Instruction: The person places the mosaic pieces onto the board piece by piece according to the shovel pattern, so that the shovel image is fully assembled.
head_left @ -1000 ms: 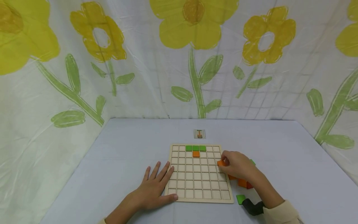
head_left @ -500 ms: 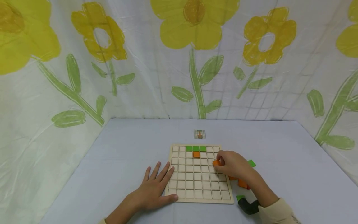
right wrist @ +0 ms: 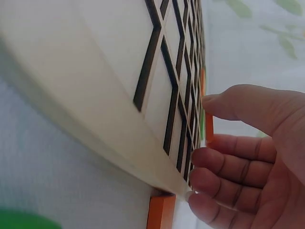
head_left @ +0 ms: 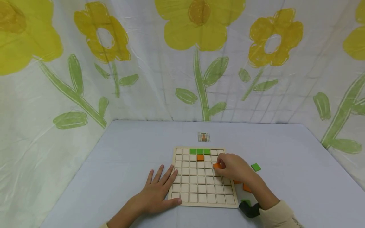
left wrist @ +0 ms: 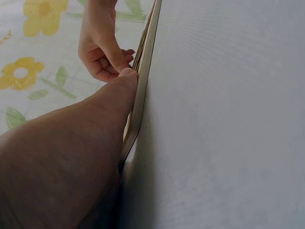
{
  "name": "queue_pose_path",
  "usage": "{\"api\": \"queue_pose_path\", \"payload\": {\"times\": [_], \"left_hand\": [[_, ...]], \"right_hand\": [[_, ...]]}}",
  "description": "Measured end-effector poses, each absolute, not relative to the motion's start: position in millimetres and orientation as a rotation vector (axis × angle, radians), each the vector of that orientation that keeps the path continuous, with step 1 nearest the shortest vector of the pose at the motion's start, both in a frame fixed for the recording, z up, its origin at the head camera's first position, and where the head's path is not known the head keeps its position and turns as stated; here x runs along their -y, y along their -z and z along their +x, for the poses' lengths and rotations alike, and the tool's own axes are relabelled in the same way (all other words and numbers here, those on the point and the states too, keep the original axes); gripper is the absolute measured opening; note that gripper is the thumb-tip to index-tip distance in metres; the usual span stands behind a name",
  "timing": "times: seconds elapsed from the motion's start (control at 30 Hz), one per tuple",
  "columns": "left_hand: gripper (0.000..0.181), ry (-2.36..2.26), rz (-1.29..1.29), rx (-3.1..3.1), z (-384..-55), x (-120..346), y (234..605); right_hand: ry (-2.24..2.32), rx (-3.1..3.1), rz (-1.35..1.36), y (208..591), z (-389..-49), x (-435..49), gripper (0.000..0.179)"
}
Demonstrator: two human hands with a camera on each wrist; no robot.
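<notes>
Green tiles [head_left: 200, 151], orange tiles [head_left: 200, 157]; pale gridded board [head_left: 201, 180]; white backdrop [head_left: 154, 101], yellow flowers [head_left: 196, 36].

Two hands, left hand [head_left: 155, 198] and right hand [head_left: 235, 167]; one board [head_left: 197, 180], seven rows by seven columns, at the left fingers; one card [head_left: 203, 137] beyond all fingers; one orange tile [head_left: 217, 166] in the right fingers; left of them, three green tiles [head_left: 200, 151] and one placed orange tile [head_left: 200, 157]; right of them, two loose green tiles [head_left: 256, 167], at least two loose orange tiles [head_left: 246, 187], one black object [head_left: 250, 210]; five drawn flowers [head_left: 199, 12] beyond
</notes>
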State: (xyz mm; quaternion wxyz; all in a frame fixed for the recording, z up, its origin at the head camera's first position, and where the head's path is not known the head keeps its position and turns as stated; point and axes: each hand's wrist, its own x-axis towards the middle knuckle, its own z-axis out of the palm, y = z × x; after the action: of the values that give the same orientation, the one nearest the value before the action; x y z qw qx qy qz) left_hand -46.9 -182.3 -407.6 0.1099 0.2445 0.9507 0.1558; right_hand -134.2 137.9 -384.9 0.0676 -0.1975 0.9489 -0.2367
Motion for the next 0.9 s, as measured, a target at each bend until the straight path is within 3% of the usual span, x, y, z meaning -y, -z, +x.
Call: {"api": "queue_pose_path", "payload": {"times": [0.9], "left_hand": [[0.097,-0.454,0.708,-2.792,-47,181,406]], "right_hand": [[0.644,-2.880,-0.752,384,-139,-107,0.017]]}}
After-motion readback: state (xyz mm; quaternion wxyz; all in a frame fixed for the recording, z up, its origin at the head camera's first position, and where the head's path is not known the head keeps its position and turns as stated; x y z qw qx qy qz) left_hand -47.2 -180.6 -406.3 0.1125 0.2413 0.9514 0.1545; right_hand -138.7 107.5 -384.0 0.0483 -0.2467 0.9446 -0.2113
